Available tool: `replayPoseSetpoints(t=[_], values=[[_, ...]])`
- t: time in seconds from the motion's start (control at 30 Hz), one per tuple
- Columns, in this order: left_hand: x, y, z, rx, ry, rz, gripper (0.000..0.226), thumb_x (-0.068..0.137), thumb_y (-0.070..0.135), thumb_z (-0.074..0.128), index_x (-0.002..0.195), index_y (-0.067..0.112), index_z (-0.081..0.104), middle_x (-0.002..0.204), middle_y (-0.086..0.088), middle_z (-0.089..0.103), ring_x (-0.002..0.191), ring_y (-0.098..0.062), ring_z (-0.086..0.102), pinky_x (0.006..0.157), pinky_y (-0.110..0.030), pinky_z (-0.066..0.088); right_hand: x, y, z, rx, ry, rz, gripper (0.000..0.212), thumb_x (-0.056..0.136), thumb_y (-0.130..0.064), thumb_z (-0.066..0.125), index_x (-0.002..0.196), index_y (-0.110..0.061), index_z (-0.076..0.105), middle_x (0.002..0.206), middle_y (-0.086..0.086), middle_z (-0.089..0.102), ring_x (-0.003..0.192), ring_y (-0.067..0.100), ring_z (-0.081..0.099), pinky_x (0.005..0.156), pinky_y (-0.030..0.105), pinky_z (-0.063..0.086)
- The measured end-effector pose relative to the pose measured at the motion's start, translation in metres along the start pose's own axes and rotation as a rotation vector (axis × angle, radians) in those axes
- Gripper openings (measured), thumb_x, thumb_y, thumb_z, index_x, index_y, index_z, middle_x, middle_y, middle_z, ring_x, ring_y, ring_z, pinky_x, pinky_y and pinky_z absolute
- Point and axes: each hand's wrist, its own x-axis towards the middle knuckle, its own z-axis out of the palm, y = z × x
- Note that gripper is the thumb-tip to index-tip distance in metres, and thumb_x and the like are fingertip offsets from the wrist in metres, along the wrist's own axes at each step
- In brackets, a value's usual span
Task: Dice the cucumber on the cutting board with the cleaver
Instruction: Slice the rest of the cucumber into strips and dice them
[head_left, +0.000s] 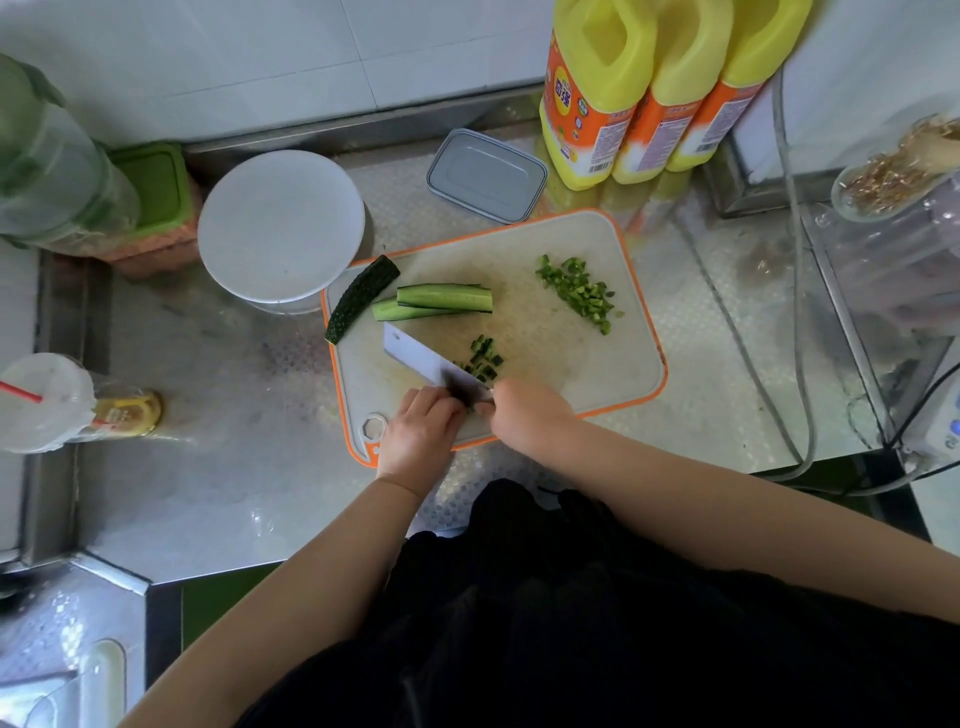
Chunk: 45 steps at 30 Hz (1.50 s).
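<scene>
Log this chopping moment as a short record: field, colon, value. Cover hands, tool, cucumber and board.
left hand: fingers curled, holding cucumber strips against the board beside the blade
right hand: grips the cleaver's handle
cleaver: blade angled across the near part of the board
fresh dice: small cluster just right of the blade
diced pile: far right part of the board
uncut pieces: two long strips and one dark-skinned piece at the far left
cutting board: pale, orange rim, on a metal counter

- Orange-rimmed pale plastic cutting board (566, 364) lies mid-frame.
- Dark green cucumber half (362, 298) and two long strips (444, 300) lie at its upper left; diced heaps (577, 292) upper right and centre.
- Steel cleaver (422, 361) angles across lower left.
</scene>
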Motion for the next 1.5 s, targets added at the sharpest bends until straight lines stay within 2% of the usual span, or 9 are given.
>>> replayPoseSetpoints(t=[0.1, 0.2, 0.37, 0.53, 0.63, 0.8, 1.0, 1.27, 1.5], values=[[0.0, 0.0, -0.001, -0.003, -0.001, 0.014, 0.014, 0.088, 0.016, 0.061, 0.082, 0.008, 0.07, 0.089, -0.006, 0.063, 0.085, -0.025, 0.053, 0.057, -0.04, 0.052, 0.005, 0.009, -0.006, 0.051, 0.033, 0.038, 0.039, 0.097, -0.04, 0.046, 0.11, -0.006, 0.059, 0.109, 0.016, 0.063, 0.102, 0.035, 0.059, 0.077, 0.035, 0.043], [0.0, 0.0, -0.002, -0.017, -0.025, -0.003, 0.014, 0.088, 0.016, 0.059, 0.084, 0.007, 0.07, 0.09, -0.007, 0.062, 0.087, -0.026, 0.055, 0.06, -0.041, 0.054, 0.006, 0.021, -0.013, 0.057, 0.073, 0.063, 0.038, 0.098, -0.038, 0.043, 0.104, -0.005, 0.06, 0.101, 0.016, 0.064, 0.095, 0.035, 0.06, 0.068, 0.032, 0.039], [-0.001, 0.002, -0.008, -0.045, -0.015, -0.022, 0.014, 0.088, 0.015, 0.06, 0.086, 0.007, 0.07, 0.092, -0.008, 0.063, 0.09, -0.026, 0.055, 0.064, -0.04, 0.054, -0.005, 0.024, -0.018, 0.025, 0.126, 0.032, 0.036, 0.1, -0.035, 0.041, 0.1, -0.004, 0.059, 0.09, 0.013, 0.061, 0.089, 0.033, 0.06, 0.065, 0.031, 0.038], [-0.009, 0.007, -0.012, -0.014, 0.013, 0.011, 0.021, 0.088, 0.021, 0.055, 0.083, 0.005, 0.069, 0.091, -0.008, 0.063, 0.09, -0.023, 0.051, 0.063, -0.035, 0.05, -0.017, 0.012, -0.005, 0.007, 0.079, -0.04, 0.033, 0.1, -0.036, 0.04, 0.096, -0.008, 0.056, 0.085, 0.009, 0.057, 0.085, 0.031, 0.06, 0.065, 0.033, 0.041], [-0.01, 0.005, -0.009, -0.01, -0.012, -0.021, 0.025, 0.089, 0.023, 0.054, 0.083, 0.005, 0.069, 0.09, -0.007, 0.063, 0.088, -0.025, 0.052, 0.063, -0.037, 0.052, -0.019, 0.007, -0.002, -0.01, 0.064, -0.061, 0.028, 0.099, -0.035, 0.04, 0.09, -0.011, 0.051, 0.082, 0.007, 0.054, 0.084, 0.031, 0.059, 0.063, 0.032, 0.039], [-0.008, 0.001, -0.006, -0.018, -0.055, -0.051, 0.028, 0.09, 0.026, 0.052, 0.082, 0.006, 0.07, 0.088, -0.006, 0.063, 0.082, -0.029, 0.055, 0.058, -0.043, 0.052, -0.02, 0.0, -0.002, -0.061, 0.038, -0.08, 0.029, 0.1, -0.032, 0.039, 0.098, -0.009, 0.056, 0.089, 0.008, 0.056, 0.086, 0.03, 0.057, 0.066, 0.032, 0.04], [-0.009, 0.0, -0.005, -0.004, -0.053, -0.049, 0.025, 0.089, 0.023, 0.052, 0.081, 0.007, 0.07, 0.087, -0.006, 0.064, 0.08, -0.028, 0.054, 0.055, -0.041, 0.051, -0.009, -0.007, 0.008, -0.1, 0.013, -0.066, 0.017, 0.098, -0.019, 0.044, 0.09, -0.01, 0.056, 0.073, 0.003, 0.049, 0.078, 0.028, 0.058, 0.061, 0.031, 0.039], [-0.008, -0.001, -0.006, 0.028, -0.039, -0.004, 0.019, 0.088, 0.019, 0.055, 0.082, 0.009, 0.069, 0.089, -0.005, 0.063, 0.083, -0.026, 0.053, 0.051, -0.041, 0.052, 0.007, 0.002, 0.0, 0.006, 0.01, -0.004, 0.037, 0.098, -0.038, 0.045, 0.109, -0.006, 0.058, 0.104, 0.013, 0.062, 0.099, 0.033, 0.059, 0.074, 0.033, 0.041], [-0.005, 0.001, -0.002, 0.015, -0.016, -0.015, 0.018, 0.089, 0.018, 0.055, 0.081, 0.008, 0.068, 0.089, -0.007, 0.06, 0.085, -0.025, 0.051, 0.054, -0.041, 0.052, 0.007, 0.02, -0.011, 0.032, 0.099, 0.032, 0.038, 0.099, -0.037, 0.043, 0.107, -0.003, 0.059, 0.103, 0.015, 0.063, 0.097, 0.034, 0.059, 0.069, 0.031, 0.038]])
